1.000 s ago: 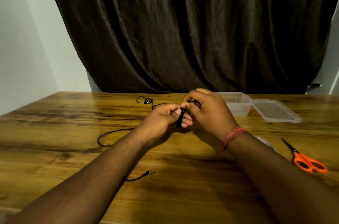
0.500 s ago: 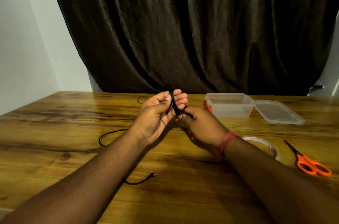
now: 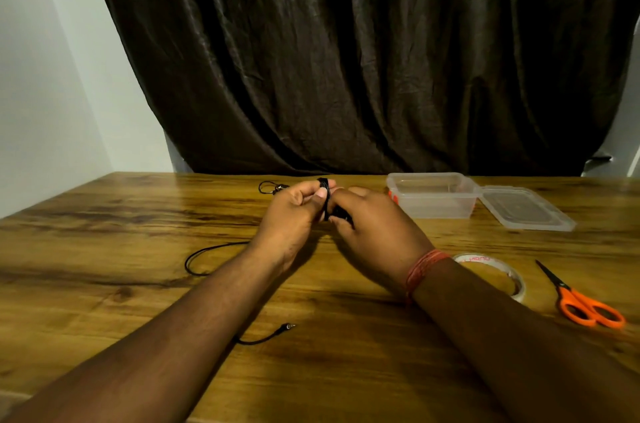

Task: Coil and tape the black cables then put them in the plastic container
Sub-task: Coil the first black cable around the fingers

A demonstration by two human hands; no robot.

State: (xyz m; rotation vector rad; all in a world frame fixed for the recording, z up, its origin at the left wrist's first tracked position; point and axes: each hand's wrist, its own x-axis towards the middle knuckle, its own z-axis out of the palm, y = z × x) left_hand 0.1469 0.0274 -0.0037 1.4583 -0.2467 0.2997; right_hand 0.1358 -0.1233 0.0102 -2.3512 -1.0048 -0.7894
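Both hands, the left [image 3: 294, 211] and right [image 3: 374, 232], pinched the coil [image 3: 325, 199] mid-table to keep its loops tight, tape [image 3: 498, 270] and container [image 3: 433, 196] handy nearby.

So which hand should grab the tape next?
The right hand, probably. The tape roll lies on the table just beside the right wrist, with the scissors further right. The left hand grips the coiled black cable and would have to cross over.
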